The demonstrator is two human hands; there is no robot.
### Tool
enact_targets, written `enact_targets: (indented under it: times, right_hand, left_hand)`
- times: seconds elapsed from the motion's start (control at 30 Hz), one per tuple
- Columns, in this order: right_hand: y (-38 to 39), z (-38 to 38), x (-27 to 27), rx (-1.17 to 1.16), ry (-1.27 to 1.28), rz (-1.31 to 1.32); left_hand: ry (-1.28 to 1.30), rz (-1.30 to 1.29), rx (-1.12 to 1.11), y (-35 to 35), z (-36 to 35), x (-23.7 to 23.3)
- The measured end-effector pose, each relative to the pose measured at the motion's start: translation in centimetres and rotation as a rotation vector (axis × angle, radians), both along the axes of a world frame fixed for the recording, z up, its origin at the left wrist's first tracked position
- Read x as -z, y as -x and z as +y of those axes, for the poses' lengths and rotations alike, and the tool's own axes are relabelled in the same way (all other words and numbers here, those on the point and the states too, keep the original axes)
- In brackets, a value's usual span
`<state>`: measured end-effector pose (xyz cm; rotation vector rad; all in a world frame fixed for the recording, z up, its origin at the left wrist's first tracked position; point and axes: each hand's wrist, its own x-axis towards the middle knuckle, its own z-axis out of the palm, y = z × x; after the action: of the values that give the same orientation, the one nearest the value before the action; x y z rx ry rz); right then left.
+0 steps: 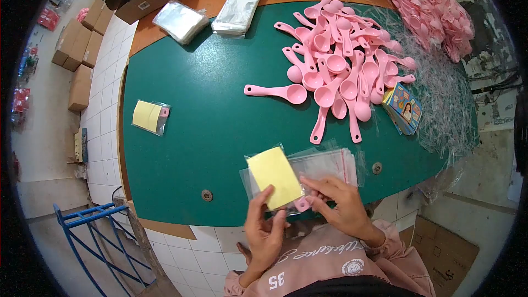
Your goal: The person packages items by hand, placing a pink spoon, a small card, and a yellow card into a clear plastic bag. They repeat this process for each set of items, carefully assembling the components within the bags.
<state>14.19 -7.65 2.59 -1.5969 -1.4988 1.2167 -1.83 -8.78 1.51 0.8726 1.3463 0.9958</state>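
Observation:
Near the front edge of the table, a clear plastic bag with a yellow card (274, 177) inside is held in both hands. My left hand (264, 226) is closed on its lower left edge. With fingers and thumb, my right hand (342, 205) pinches the lower right edge. Between the hands, a pink spoon handle end (302, 204) shows through the plastic; the rest of that spoon is hidden. Beneath and to the right lies a stack of clear bags (330, 166). Beyond is a heap of pink spoons (335, 66).
On the green table (192, 93) lies a packed bag (148, 116) at left. Printed cards (404, 109) lie beside the spoons. Bag stacks (240, 6) are at the back. Plastic scraps (448, 107) and a pink bundle (429, 14) are right. A blue metal frame (91, 214) stands left.

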Motion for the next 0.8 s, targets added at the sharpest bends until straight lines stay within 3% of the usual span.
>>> enact_targets:
  times: [0.07, 0.13, 0.17, 0.2, 0.23, 0.27, 0.3, 0.37, 0.47, 0.5, 0.57, 0.63, 0.67, 0.73, 0.8]
  right_hand:
    - [-0.8, 1.2, -0.1, -0.075, -0.095, -0.137]
    - [-2.0, 3.5, 0.7, -0.186, -0.48, -0.555]
    - [-2.5, 4.9, 1.2, -0.187, -0.483, -0.554]
    - [-3.1, 6.6, 1.7, -0.211, -0.595, -0.75]
    - [-3.4, 7.8, 2.0, -0.232, -0.709, -0.95]
    - [-3.8, 8.4, 2.2, -0.228, -0.716, -0.95]
    - [-4.1, 8.9, 2.4, -0.279, -0.738, -0.977]
    - [-4.5, 9.3, 2.6, -0.338, -0.759, -1.008]
    - [-5.1, 9.3, 2.5, -0.443, -0.701, -1.01]
    - [-5.5, 9.4, 2.2, -0.38, -0.757, -0.892]
    - [-6.1, 9.2, 1.4, -0.327, -0.81, -0.776]
    - [-6.3, 8.3, 0.0, 0.143, -0.742, -0.406]
    - [-6.5, 7.8, -0.4, 0.143, -0.746, -0.411]
    - [-6.8, 6.4, -0.9, 0.402, -0.503, 0.193]
    - [-7.9, 4.8, -0.8, 0.38, -0.394, 0.182]
  left_hand:
    - [-0.184, 0.168, 0.013, 2.2, 1.1, -0.5]
    - [-0.287, 0.248, -0.097, 5.4, 3.7, -0.9]
    - [-0.407, 0.382, -0.147, 7.5, 5.4, -0.2]
    - [-0.529, 0.516, -0.195, 9.2, 7.2, 0.4]
    - [-0.494, 0.78, -0.231, 10.1, 8.6, -0.2]
    - [-0.45, 1.043, -0.268, 10.6, 9.6, -1.0]
    - [-0.458, 1.044, -0.271, 10.8, 10.4, -1.4]
    - [-0.615, 1.165, -0.112, 10.7, 11.4, -1.9]
    - [-0.638, 0.919, 0.525, 4.8, 11.7, -2.9]
    - [-0.618, 0.821, 0.694, 2.6, 11.3, -2.3]
    - [-0.783, 0.902, 0.776, -1.1, 10.8, -0.7]
    - [-0.78, 0.9, 0.797, -2.6, 11.4, 0.4]
    - [-0.781, 0.9, 0.824, -3.1, 11.8, 0.8]
    - [-0.796, 0.828, 0.891, -2.8, 12.4, 1.5]
    - [-0.641, 0.622, 0.944, -2.7, 13.0, 1.7]
